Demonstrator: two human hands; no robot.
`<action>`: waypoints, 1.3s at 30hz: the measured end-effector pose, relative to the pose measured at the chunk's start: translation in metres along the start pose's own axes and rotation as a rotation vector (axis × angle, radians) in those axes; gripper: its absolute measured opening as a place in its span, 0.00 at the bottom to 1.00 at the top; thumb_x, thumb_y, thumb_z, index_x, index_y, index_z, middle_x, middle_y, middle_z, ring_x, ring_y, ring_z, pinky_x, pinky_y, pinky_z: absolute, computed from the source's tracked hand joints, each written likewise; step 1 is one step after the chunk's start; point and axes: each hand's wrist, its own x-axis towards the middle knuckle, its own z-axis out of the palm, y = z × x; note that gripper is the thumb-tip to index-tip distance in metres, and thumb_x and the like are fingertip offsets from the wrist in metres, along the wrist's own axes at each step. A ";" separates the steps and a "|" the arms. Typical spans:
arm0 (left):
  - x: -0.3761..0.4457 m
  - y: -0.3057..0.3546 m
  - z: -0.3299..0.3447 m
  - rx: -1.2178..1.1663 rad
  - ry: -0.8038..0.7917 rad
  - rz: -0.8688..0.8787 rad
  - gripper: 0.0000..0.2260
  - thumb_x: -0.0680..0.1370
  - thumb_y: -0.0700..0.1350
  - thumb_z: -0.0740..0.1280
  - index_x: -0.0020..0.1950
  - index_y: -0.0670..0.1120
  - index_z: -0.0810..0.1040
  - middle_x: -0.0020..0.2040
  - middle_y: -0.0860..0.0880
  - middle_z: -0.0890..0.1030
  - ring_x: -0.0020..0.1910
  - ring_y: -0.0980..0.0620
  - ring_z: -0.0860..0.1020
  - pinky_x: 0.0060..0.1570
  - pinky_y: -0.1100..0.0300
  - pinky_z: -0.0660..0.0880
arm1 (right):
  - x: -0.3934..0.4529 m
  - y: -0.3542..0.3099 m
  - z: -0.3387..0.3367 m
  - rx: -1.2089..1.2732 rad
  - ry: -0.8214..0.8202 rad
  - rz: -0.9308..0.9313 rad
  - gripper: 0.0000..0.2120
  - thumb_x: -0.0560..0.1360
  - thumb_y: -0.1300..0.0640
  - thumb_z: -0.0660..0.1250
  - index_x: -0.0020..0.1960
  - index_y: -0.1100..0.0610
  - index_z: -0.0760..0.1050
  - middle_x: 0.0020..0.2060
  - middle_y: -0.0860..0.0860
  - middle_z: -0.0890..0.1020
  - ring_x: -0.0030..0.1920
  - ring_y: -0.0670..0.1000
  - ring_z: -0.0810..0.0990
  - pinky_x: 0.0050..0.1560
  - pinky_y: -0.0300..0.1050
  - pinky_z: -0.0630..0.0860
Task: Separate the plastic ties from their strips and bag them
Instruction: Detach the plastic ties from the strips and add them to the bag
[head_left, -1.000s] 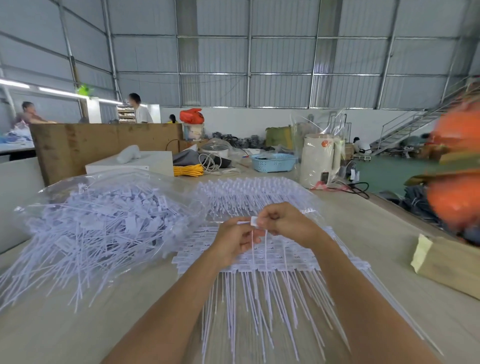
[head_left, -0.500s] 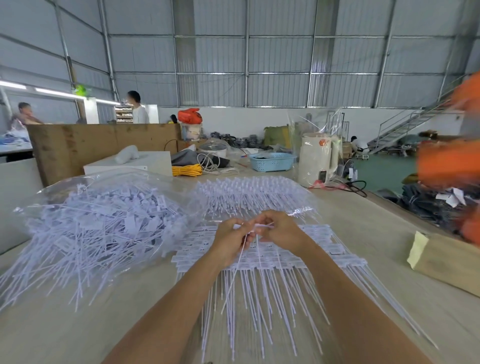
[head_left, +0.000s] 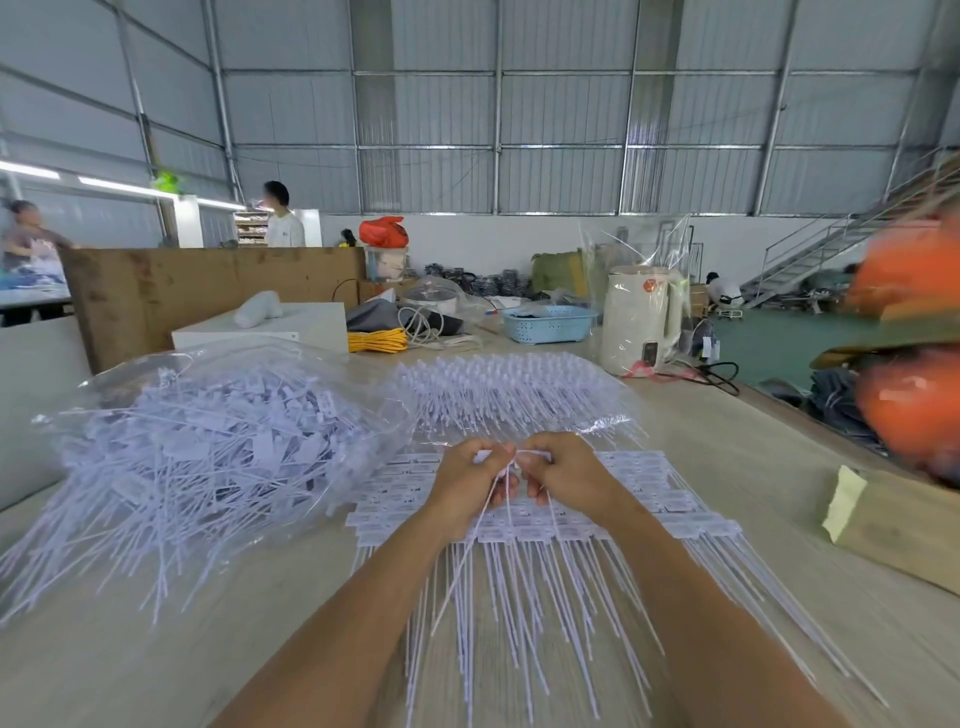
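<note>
A clear bag (head_left: 208, 441) of loose ties bulges left; a white kettle (head_left: 636, 317) stands far right. Above the strips (head_left: 649, 509), the left hand (head_left: 467, 483) and right hand (head_left: 571, 478) pinch one tie (head_left: 480, 525) between them.

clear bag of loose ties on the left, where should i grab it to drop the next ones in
Take the clear bag at its open edge, the side nearest you, where the tie tails spill onto the table. Come from the front with the left hand and pinch only the upper film: it is thin, slack and heaped, so gripping lower would catch ties.
</note>
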 end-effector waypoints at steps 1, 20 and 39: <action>-0.001 0.002 0.000 0.030 0.006 0.016 0.08 0.78 0.44 0.67 0.41 0.42 0.73 0.27 0.46 0.77 0.22 0.54 0.72 0.22 0.66 0.65 | 0.001 0.001 0.001 -0.055 0.017 -0.021 0.09 0.78 0.65 0.62 0.39 0.63 0.73 0.26 0.53 0.75 0.23 0.44 0.74 0.27 0.37 0.72; -0.008 0.028 0.018 -0.312 -0.120 -0.129 0.28 0.79 0.63 0.50 0.55 0.40 0.74 0.42 0.40 0.80 0.34 0.47 0.79 0.37 0.56 0.77 | -0.003 -0.027 -0.005 0.333 0.049 0.144 0.06 0.75 0.61 0.67 0.40 0.56 0.80 0.39 0.50 0.82 0.39 0.48 0.80 0.43 0.43 0.77; -0.025 0.043 0.020 0.089 -0.281 -0.134 0.04 0.78 0.37 0.65 0.43 0.41 0.75 0.35 0.43 0.79 0.23 0.55 0.74 0.24 0.64 0.71 | 0.001 -0.011 -0.005 0.545 0.459 -0.065 0.11 0.72 0.71 0.67 0.51 0.62 0.79 0.35 0.52 0.80 0.31 0.44 0.78 0.35 0.37 0.75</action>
